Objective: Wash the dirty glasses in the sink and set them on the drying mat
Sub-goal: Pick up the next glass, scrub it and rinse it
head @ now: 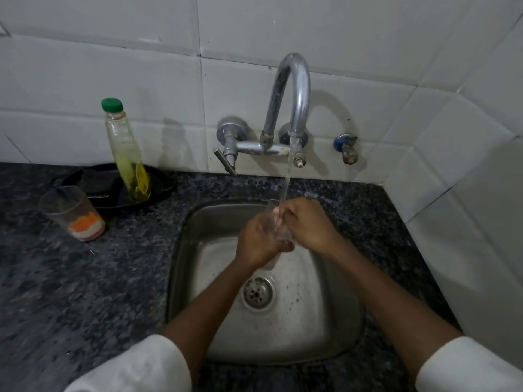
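White wall tiles (113, 66) back a dark speckled granite table (85, 278) with a steel sink (325, 321) set into it. Over the basin, both hands hold a clear drinking glass (278, 227) under the stream of water (287, 179) falling from the curved chrome faucet (294, 89). The left hand (256, 244) has its fingers curled around the lower part of the glass; the right hand (305, 222) is curled around its upper part, near the rim, where the water lands. On the table to the left stands a second glass (72, 212), tilted in this wide view, with orange and white residue at its bottom. Behind it a black dish (158, 188) carries a green-capped bottle (126, 148) of yellowish liquid.
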`<state>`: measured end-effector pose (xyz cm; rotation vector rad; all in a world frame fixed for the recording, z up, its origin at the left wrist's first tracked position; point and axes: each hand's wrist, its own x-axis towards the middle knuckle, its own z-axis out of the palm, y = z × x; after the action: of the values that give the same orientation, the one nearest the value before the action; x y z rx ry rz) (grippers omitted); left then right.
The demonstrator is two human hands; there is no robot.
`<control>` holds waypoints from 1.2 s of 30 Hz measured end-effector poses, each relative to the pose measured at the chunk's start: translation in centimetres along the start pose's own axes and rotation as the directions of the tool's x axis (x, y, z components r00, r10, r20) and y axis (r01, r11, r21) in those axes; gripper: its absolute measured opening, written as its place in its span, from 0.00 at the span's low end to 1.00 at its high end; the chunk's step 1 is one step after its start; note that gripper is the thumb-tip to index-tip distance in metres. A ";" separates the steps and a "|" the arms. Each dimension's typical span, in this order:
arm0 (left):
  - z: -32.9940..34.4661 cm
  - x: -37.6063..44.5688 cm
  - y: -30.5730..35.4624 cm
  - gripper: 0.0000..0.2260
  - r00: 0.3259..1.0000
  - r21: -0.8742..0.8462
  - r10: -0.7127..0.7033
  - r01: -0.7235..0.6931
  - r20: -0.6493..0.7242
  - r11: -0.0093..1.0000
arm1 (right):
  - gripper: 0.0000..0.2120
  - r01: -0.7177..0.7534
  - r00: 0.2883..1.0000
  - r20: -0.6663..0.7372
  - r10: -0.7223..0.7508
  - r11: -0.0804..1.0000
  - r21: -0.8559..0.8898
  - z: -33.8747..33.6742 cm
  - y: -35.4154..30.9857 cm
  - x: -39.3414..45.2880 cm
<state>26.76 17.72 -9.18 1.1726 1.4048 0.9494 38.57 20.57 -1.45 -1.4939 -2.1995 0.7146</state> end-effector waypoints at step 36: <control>0.2 -0.9 -0.5 0.30 0.997 -0.087 -0.065 0.069 0.043 0.994 | 0.19 0.074 0.997 -0.019 -0.075 0.997 -0.033 -0.3 0.5 -0.5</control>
<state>26.88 16.70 -9.52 1.0665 1.3483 0.9269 39.28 20.29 -1.55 -1.4197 -2.2487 0.6405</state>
